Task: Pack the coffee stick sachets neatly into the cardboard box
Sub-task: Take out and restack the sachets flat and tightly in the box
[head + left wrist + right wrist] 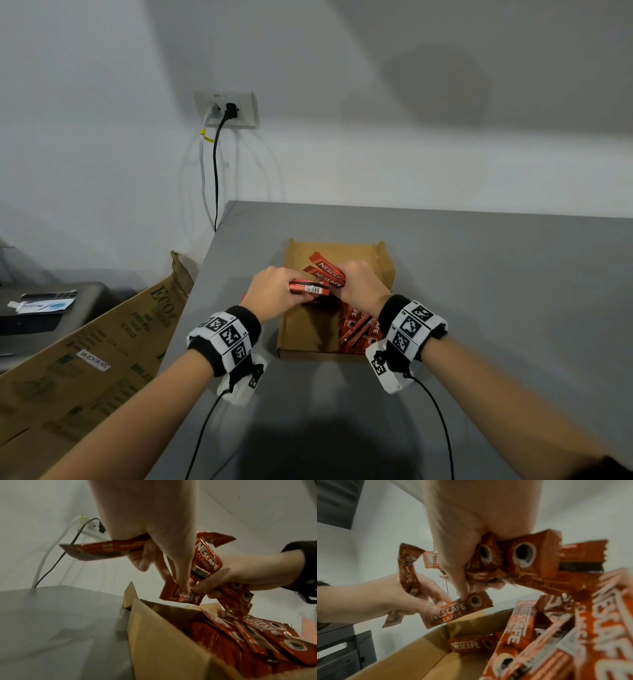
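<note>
An open, shallow cardboard box [308, 330] lies on the grey table [496, 308]. Several red Nescafe stick sachets [358, 330] lie loose in its near right part. Both hands hover over the box's middle. My left hand [274, 289] grips one sachet [310, 288] with its barcode side up. My right hand [361, 282] clutches a bundle of sachets [325, 270]. In the left wrist view, the fingertips of my left hand [184, 586] and right hand [248, 572] meet on another sachet [178, 596]. The right wrist view shows that shared sachet [457, 610] above the box [402, 660].
A large printed carton [102, 346] leans against the table's left edge. A wall socket [226, 109] with two cables sits behind the table's far left corner. A dark cabinet [44, 308] with a tube on it stands far left.
</note>
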Action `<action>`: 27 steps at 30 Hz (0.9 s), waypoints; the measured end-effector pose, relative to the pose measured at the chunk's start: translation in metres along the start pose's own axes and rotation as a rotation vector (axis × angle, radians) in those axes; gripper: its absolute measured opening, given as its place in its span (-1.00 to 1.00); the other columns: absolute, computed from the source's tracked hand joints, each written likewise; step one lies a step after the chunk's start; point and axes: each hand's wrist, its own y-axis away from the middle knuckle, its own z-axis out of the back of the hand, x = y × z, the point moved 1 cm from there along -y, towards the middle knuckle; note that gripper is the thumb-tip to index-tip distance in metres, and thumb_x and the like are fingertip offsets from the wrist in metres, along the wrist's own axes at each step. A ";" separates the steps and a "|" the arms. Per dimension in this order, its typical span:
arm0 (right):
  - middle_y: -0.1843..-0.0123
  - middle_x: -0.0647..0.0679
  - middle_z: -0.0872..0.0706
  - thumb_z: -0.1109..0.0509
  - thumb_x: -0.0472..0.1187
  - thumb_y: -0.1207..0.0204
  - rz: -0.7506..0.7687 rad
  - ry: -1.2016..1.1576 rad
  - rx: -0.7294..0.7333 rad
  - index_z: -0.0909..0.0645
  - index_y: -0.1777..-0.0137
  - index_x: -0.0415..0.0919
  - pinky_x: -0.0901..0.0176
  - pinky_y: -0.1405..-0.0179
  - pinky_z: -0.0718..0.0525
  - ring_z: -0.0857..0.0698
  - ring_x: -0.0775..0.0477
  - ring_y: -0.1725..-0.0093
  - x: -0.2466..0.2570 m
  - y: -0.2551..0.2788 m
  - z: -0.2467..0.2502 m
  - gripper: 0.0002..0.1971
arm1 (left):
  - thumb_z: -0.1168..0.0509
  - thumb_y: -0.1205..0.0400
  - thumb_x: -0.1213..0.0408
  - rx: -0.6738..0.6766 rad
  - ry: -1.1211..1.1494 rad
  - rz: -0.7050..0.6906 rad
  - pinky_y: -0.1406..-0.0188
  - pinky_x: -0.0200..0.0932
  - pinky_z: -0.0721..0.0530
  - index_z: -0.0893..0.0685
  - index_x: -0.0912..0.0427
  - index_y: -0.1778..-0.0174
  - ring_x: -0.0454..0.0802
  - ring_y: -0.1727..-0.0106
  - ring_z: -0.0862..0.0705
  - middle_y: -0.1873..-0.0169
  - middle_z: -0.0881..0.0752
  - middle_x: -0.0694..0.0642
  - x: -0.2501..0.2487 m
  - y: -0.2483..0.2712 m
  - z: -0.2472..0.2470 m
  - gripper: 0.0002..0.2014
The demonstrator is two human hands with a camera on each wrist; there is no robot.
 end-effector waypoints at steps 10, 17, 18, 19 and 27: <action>0.29 -0.06 -0.67 -0.43 -0.18 -0.52 -0.100 -0.179 -0.192 -0.62 0.21 -0.25 0.25 0.29 -0.65 -0.65 0.00 0.30 -0.010 0.005 0.011 -0.84 | -0.24 -0.62 0.22 0.184 -0.417 0.046 0.24 -0.11 -0.54 -0.70 0.15 0.12 0.10 0.20 -0.66 0.25 -0.69 0.09 0.001 -0.012 -0.015 -0.85; 0.25 -0.03 -0.66 -0.43 -0.18 -0.52 -0.123 -0.239 -0.227 -0.65 0.03 -0.28 0.34 0.33 -0.63 -0.61 0.12 0.37 -0.015 0.018 0.014 -0.85 | -0.27 -0.58 0.24 0.140 -0.410 0.023 0.19 -0.07 -0.61 -0.68 0.13 0.12 0.11 0.15 -0.68 0.15 -0.71 0.07 0.004 -0.017 -0.029 -0.90; 0.24 -0.05 -0.67 -0.43 -0.18 -0.52 -0.124 -0.235 -0.221 -0.65 0.03 -0.28 0.31 0.30 -0.65 -0.63 0.09 0.35 -0.016 0.019 0.014 -0.85 | -0.29 -0.58 0.24 0.127 -0.392 0.013 0.18 -0.06 -0.62 -0.69 0.15 0.11 0.10 0.14 -0.67 0.09 -0.68 0.06 0.004 -0.016 -0.031 -0.90; 0.23 -0.08 -0.69 -0.43 -0.18 -0.52 -0.126 -0.230 -0.219 -0.66 0.03 -0.27 0.27 0.26 -0.68 -0.65 0.05 0.32 -0.016 0.020 0.014 -0.85 | -0.30 -0.59 0.23 0.112 -0.377 0.004 0.18 -0.05 -0.62 -0.70 0.16 0.08 0.10 0.14 -0.65 0.04 -0.63 0.05 0.004 -0.015 -0.032 -0.89; 0.24 -0.09 -0.70 -0.43 -0.15 -0.52 -0.119 -0.251 -0.239 -0.66 0.03 -0.29 0.24 0.32 -0.68 -0.62 0.10 0.40 -0.016 0.020 0.017 -0.82 | -0.23 -0.61 0.27 0.021 -0.332 0.003 0.29 -0.07 -0.49 -0.63 0.14 -0.01 0.15 0.10 -0.66 0.03 -0.60 0.07 0.008 -0.013 -0.037 -0.88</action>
